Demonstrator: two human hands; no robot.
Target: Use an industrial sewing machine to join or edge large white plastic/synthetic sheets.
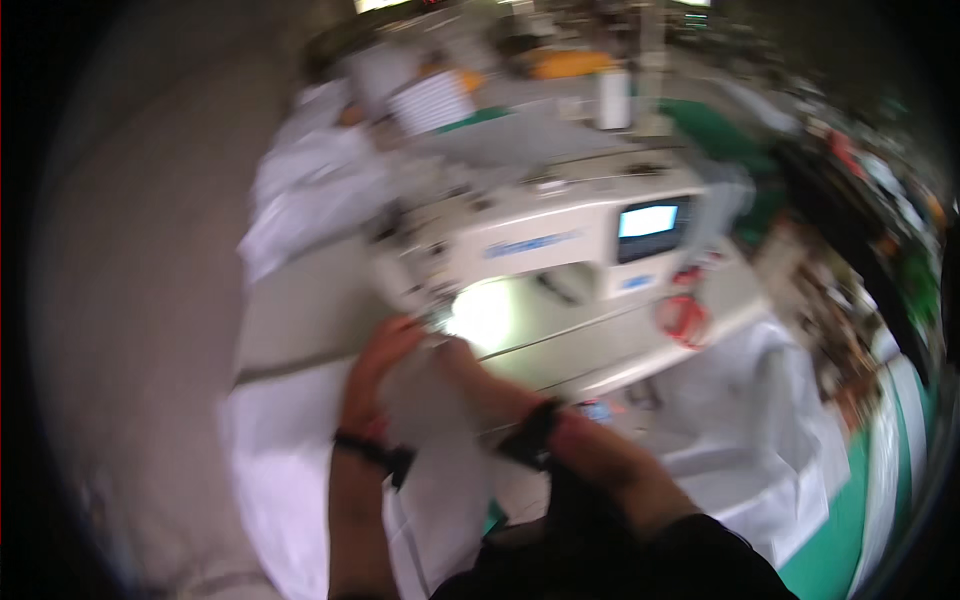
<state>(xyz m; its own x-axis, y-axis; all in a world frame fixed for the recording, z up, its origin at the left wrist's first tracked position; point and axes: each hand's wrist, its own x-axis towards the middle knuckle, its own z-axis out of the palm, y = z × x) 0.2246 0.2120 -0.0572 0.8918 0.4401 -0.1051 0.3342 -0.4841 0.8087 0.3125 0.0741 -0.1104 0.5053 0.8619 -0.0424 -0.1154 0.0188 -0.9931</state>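
Note:
My left hand [384, 350] and my right hand [466, 371] are close together at the needle end of a white sewing machine [540, 235]. A white fabric piece [425, 440] lies beneath and between them and hangs toward me over the table's front. Both hands touch or are right beside this cloth. Motion smears the fingers, so whether they grip it does not show. The machine's lamp lights the bed brightly just right of my fingertips. A dark band is on each wrist.
White cloth [320, 185] is heaped at the back left, and more white fabric [745, 430] drapes at the right. Red-handled scissors [683, 318], blurred, seem to lie on the machine table's right side. A lit screen [648, 222] is on the machine. A white thread cone [613, 98] stands behind.

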